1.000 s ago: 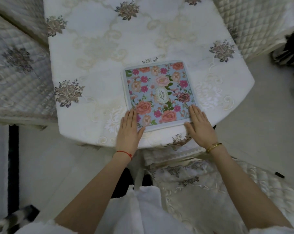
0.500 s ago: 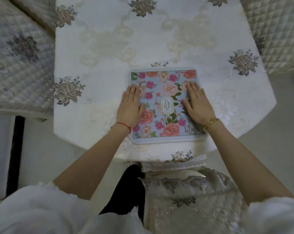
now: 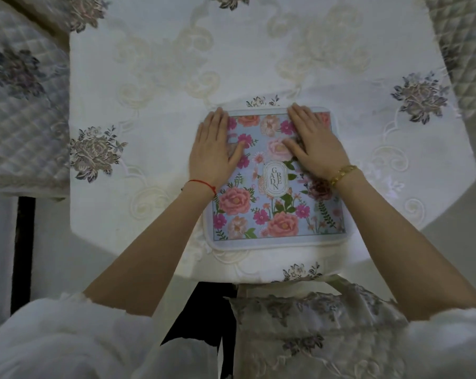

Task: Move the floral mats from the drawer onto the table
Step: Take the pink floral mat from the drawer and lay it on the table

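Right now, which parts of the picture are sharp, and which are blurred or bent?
Head view: the floral mat and both hands, left and right, are fairly sharp; the quilted chair at the left edge is motion-smeared; the wide lens bows the table edges.

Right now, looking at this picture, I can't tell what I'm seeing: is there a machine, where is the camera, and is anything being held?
No machine here: a person works with bare hands. The camera sits on their head, looking down. A floral mat lies flat on a table under a white embroidered tablecloth, near its front edge. The left hand and right hand lie flat on the mat's far part, fingers straight, pressing rather than gripping. Nothing is held. A quilted chair cover shows at the left.
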### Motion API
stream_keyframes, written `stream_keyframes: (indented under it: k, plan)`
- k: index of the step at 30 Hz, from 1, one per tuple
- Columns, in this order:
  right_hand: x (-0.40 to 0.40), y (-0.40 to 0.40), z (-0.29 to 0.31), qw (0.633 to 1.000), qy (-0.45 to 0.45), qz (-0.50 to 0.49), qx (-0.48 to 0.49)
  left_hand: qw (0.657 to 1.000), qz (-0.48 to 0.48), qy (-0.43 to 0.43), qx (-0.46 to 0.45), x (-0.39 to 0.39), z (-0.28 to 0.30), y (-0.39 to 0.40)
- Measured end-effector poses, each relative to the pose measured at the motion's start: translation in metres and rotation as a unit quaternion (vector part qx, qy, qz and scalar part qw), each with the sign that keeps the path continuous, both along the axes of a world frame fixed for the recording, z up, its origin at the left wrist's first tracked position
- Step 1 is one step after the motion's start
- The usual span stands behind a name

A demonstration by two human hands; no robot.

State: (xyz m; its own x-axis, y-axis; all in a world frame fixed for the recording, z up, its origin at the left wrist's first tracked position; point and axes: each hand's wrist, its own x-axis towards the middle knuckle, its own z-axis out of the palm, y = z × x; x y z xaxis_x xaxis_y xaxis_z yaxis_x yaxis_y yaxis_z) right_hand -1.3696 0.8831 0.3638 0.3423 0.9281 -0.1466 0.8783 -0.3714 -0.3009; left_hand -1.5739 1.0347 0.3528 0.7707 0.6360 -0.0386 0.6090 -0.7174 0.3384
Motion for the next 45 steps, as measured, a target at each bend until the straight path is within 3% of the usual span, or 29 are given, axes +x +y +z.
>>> stream_keyframes:
  k: [8,15,32,40,45]
  plan:
    - [-0.002,-0.055,0.003,0.993,-0.012,-0.114,-0.012,0.998,0.063,0.007,-0.01,-0.033,0.004,-0.02]
    - [-0.085,-0.092,0.004,0.998,0.0,-0.06,-0.018,0.999,-0.022,0.005,-0.027,-0.072,0.006,-0.092]
    - [-0.113,-0.189,0.02,0.99,0.01,-0.133,-0.042,0.998,0.002,0.019,-0.064,-0.156,0.017,-0.124]
    - [-0.157,-0.214,0.051,0.982,-0.01,-0.186,0.034,0.995,0.003,-0.059,-0.076,-0.195,0.056,-0.148]
    - [-0.195,-0.236,0.085,0.978,-0.021,-0.186,0.09,0.993,-0.008,-0.11,-0.03,-0.22,0.088,-0.16]
